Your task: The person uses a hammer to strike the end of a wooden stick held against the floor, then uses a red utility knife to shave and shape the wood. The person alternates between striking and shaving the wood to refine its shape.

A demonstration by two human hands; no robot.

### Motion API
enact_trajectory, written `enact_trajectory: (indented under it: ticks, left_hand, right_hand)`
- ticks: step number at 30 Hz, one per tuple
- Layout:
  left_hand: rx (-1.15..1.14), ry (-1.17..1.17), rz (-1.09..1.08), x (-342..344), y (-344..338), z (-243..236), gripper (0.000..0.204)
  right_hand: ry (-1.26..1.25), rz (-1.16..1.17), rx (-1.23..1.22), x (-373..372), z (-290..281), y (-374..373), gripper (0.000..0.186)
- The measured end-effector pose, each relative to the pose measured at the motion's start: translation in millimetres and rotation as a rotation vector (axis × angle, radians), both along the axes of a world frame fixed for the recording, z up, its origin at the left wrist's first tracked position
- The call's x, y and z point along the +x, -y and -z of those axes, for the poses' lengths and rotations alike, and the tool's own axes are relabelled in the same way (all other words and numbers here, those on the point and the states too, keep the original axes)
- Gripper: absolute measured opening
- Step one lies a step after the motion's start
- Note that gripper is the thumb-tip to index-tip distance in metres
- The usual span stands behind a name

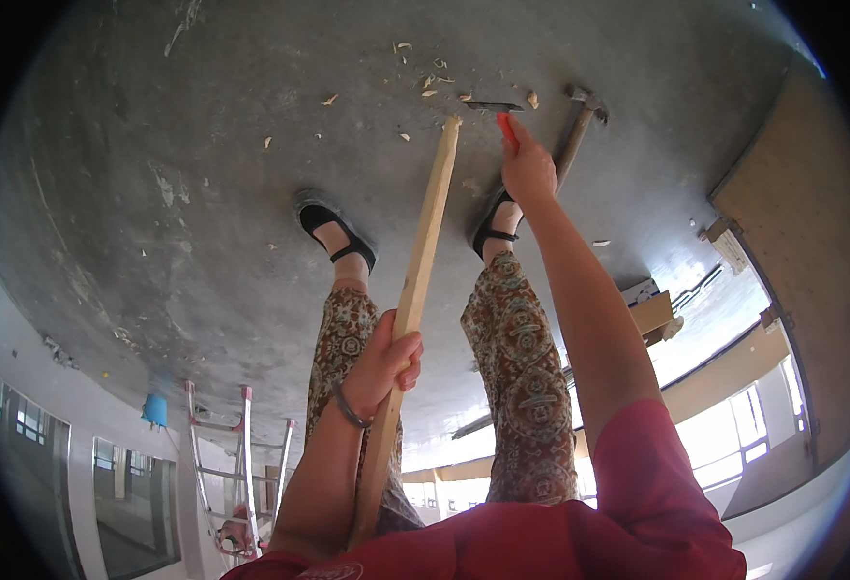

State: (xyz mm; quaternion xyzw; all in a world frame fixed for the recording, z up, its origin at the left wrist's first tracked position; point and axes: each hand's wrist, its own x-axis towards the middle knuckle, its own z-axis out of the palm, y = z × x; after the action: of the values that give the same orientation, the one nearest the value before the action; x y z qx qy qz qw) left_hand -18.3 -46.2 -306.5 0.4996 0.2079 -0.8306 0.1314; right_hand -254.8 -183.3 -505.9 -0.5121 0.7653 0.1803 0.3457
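Observation:
A long, squared wooden stick [428,237] slants up between my legs, its far end whittled narrower. My left hand [382,365] is wrapped around its lower part, a bracelet on the wrist. In my right hand [529,172] is a red-handled bladed tool [495,107], its dark blade lying across the handle's end; its exact kind is unclear. The blade is just beyond the stick's far tip, and I cannot tell whether they touch. Beside the right hand a hammer [574,137] with a wooden handle lies on the floor, partly hidden by that hand.
Wood shavings [430,82] are scattered on the grey concrete floor [222,126] past the stick. My feet in black shoes [336,232] flank it. A stepladder [243,445] and a blue bucket [154,411] are at lower left. Cardboard boxes [651,314] and a brown board [792,184] are at right.

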Motion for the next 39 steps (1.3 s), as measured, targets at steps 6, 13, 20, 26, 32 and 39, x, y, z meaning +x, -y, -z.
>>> enact_trajectory:
  ticks: [6, 13, 20, 26, 32, 39]
  left_hand:
    - [0.029, -0.015, -0.057, 7.2, -2.0, -0.1, 0.028]
    - [0.028, -0.02, -0.071, 8.4, -2.2, 6.0, 0.017]
    - [0.045, -0.018, -0.073, 4.6, 2.6, 4.4, 0.026]
    - [0.035, -0.034, -0.07, 2.9, 4.6, 7.4, 0.023]
    - [0.018, -0.015, -0.039, 1.4, 8.6, 7.6, 0.021]
    - [0.044, -0.037, -0.089, -0.6, 8.0, 10.8, 0.026]
  right_hand:
    - [-0.003, 0.041, -0.172, 15.3, 14.7, -4.9, 0.048]
    - [-0.018, -0.197, -0.003, -5.7, 2.0, -20.1, 0.051]
    - [0.299, -0.098, -0.473, -28.7, -48.5, -49.4, 0.059]
    - [0.366, -0.089, -0.502, -32.2, -67.8, -53.4, 0.057]
    - [0.395, -0.084, -0.55, -31.1, -70.4, -57.4, 0.056]
    - [0.382, -0.022, -0.511, -14.4, -52.6, -64.4, 0.062]
